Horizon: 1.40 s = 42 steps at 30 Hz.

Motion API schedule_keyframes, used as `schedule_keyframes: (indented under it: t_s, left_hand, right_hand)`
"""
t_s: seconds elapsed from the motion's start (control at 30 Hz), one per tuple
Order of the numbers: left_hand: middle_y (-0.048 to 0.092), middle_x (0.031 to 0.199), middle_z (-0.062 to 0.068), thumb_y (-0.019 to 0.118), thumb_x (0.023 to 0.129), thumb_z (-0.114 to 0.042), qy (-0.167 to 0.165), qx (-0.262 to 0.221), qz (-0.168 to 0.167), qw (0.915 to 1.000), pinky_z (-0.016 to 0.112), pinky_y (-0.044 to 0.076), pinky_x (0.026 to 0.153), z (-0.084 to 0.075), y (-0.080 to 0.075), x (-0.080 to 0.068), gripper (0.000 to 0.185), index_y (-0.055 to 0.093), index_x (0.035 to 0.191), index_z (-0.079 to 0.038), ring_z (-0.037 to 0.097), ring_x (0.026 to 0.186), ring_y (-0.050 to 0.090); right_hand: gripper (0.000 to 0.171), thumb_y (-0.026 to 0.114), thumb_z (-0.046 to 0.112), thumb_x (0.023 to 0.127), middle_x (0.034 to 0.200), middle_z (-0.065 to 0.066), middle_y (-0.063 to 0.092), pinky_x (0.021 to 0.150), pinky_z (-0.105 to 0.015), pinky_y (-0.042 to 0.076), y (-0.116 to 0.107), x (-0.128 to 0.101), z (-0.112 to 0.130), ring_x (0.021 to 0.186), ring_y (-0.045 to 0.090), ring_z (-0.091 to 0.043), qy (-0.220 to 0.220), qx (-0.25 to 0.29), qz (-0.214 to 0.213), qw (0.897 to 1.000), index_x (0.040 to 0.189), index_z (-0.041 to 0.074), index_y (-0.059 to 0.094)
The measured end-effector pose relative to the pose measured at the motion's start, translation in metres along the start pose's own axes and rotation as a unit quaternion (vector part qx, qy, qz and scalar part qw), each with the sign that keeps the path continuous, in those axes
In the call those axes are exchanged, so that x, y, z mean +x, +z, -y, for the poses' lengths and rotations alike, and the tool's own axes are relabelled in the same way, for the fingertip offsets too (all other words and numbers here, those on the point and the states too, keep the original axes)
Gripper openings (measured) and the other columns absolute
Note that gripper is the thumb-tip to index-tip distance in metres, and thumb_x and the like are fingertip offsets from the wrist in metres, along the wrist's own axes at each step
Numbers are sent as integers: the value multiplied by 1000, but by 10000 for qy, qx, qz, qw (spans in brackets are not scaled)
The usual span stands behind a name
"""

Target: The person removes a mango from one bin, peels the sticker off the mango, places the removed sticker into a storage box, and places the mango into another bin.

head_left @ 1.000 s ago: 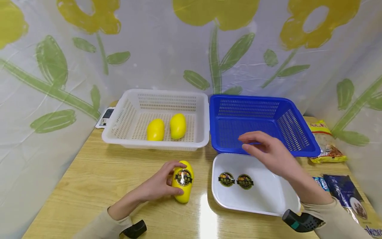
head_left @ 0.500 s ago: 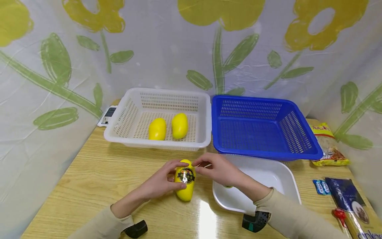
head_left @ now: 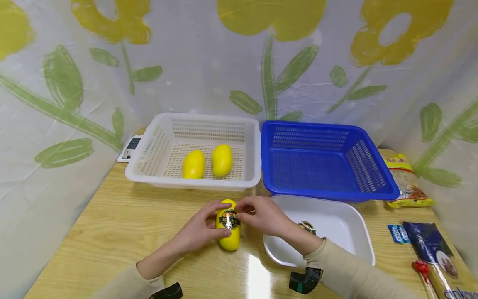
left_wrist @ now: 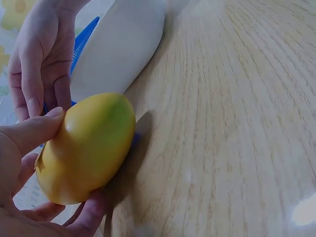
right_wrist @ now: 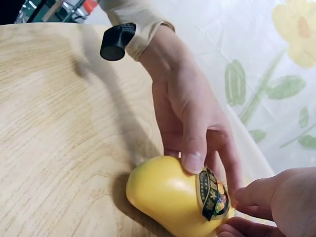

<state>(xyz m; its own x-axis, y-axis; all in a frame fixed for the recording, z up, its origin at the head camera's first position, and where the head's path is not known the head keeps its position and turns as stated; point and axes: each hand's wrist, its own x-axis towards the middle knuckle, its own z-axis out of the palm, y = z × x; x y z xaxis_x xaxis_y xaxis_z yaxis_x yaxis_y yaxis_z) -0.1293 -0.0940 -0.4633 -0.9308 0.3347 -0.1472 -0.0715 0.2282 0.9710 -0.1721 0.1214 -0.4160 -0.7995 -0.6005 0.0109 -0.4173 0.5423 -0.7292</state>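
Mango (head_left: 229, 226) at lower centre of the frame held on the bench (head_left: 112, 232) by left hand (head_left: 196, 230), its sticker (head_left: 229, 219) pinched by right hand (head_left: 263, 216), white tray (head_left: 349, 232) just beside.

You are wearing a long-sleeved top in a pale beige colour, and both sleeves are ending at the wrists with a soft ribbed cuff. Your left hand (head_left: 196, 230) and your right hand (head_left: 263, 214) are bare, without gloves or rings showing. Under each wrist you are carrying a small black device. The one under the right sleeve (head_left: 358, 274), in the lower middle of the head view, is showing a rounded black body (head_left: 305, 280) with small holes and a teal mark. The one under the left sleeve (head_left: 128, 284), at the bottom edge, is looking like a black rounded block (head_left: 166, 292).
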Motion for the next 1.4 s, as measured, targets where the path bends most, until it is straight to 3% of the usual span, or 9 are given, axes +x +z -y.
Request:
schedule_keyframes:
  t_s: [0.27,0.73,1.0,1.17,1.4]
  left_hand:
    - [21,156,23,80,83,-13,175,7,29,9998,28,55,85,-6,0,-2,62,53,138,-7,39,121,52]
    - [28,155,15,83,79,-15,35,190,-64,9998,30,54,88,-2,0,2,64,55,136,-13,39,126,46]
    - [31,154,14,82,80,-14,52,87,-49,9999,32,55,88,-3,-1,3,63,55,136,-11,40,126,46]
    - [31,154,14,82,80,-14,30,27,-57,10000,33,54,89,-4,-1,2,63,54,136,-10,40,126,45]
    - [28,155,17,82,80,-16,-19,61,-61,10000,34,54,89,-4,-1,2,64,54,137,-8,40,126,46]
  right_hand:
    - [12,68,15,91,96,1,72,79,-27,55,-1,-1,0,89,68,-12,99,64,58,9999,100,8,73]
    - [14,70,12,89,90,6,70,76,-24,52,0,3,4,85,64,-9,187,498,331,9980,103,10,74]
    - [15,71,7,85,91,3,65,69,-23,48,2,4,6,81,60,-9,-63,166,142,9997,99,10,75]
    - [14,72,6,85,88,2,69,72,-28,49,1,8,7,82,62,-10,-167,-141,200,9996,99,8,75]
    - [11,72,6,85,84,6,69,71,-25,49,2,9,8,80,63,-9,-140,5,283,9995,96,9,74]
